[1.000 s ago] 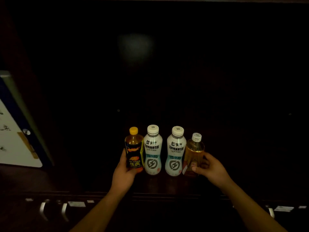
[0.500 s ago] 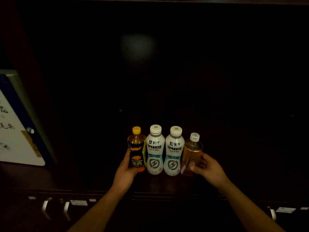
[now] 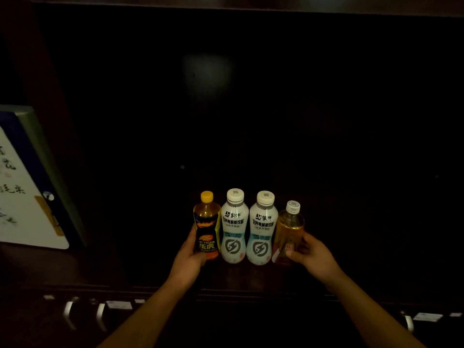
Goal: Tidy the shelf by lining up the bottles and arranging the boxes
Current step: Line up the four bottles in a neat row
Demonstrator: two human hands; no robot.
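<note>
Left hand (image 3: 189,259) grips yellow-capped dark bottle (image 3: 206,226); right hand (image 3: 312,257) grips amber bottle (image 3: 288,232). Two white bottles (image 3: 247,227) upright between hands, row touching on dark shelf (image 3: 251,280). Boxes: cannot tell.

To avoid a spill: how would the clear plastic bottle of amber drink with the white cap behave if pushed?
The clear plastic amber bottle looks nearly full, so probably heavy for its size. Tall and narrow, it may tip if pushed high.
</note>
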